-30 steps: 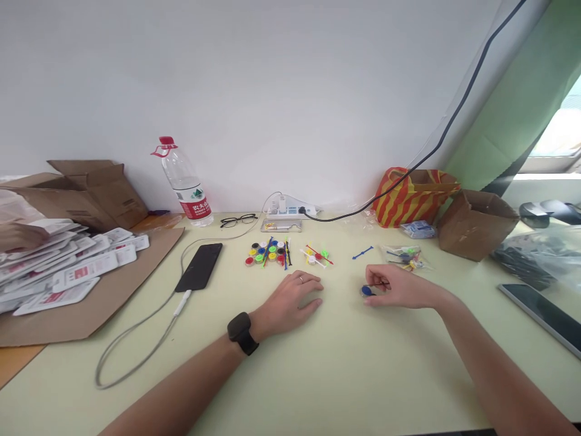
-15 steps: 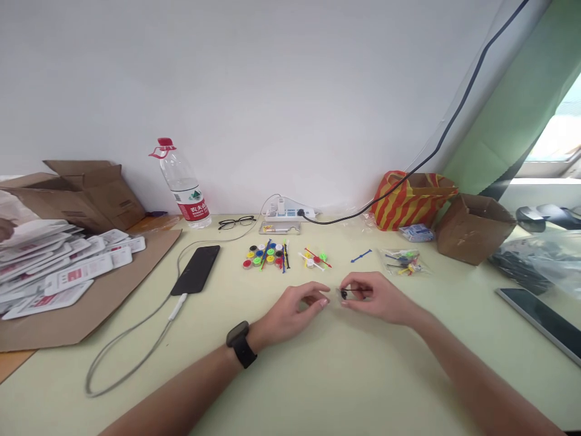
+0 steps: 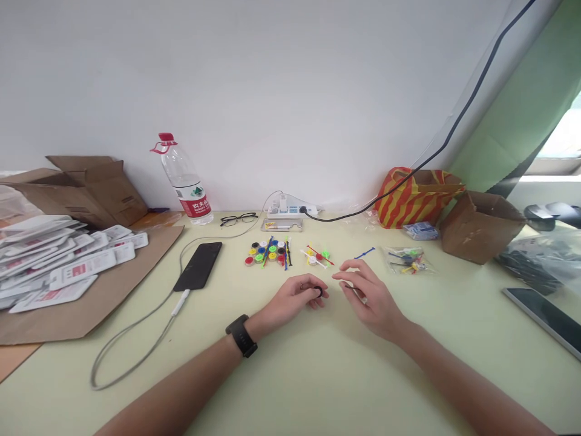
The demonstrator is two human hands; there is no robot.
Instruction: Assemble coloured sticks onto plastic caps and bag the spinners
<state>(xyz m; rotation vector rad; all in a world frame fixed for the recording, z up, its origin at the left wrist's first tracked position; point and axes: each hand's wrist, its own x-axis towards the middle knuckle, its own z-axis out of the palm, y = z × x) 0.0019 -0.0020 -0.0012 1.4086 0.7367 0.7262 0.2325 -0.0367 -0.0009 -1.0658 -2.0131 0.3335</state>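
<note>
My left hand (image 3: pixel 297 298), with a black watch on its wrist, pinches a small round black piece (image 3: pixel 319 292) between thumb and fingers just above the table. Facing it, my right hand (image 3: pixel 370 298) has its index finger lifted, while a thin black stick (image 3: pixel 353 287) lies between the thumb and the other fingers. Beyond the hands are a cluster of small coloured round pieces (image 3: pixel 258 258) with thin coloured sticks (image 3: pixel 287 254) on and beside them, and a small group of white, red, green and yellow parts (image 3: pixel 318 257). A blue stick (image 3: pixel 365 252) lies alone past my right hand.
A clear bag of coloured parts (image 3: pixel 409 260) lies to the right. On the left are a phone (image 3: pixel 198 266) with its cable, a water bottle (image 3: pixel 193 194) and stacked white packets (image 3: pixel 82 269). Glasses (image 3: pixel 239 219) and a power strip (image 3: pixel 290 209) sit by the wall.
The round black piece has passed from my right hand to my left. My right fingers have opened somewhat and risen, with the black stick still in them. The view has shifted slightly.
</note>
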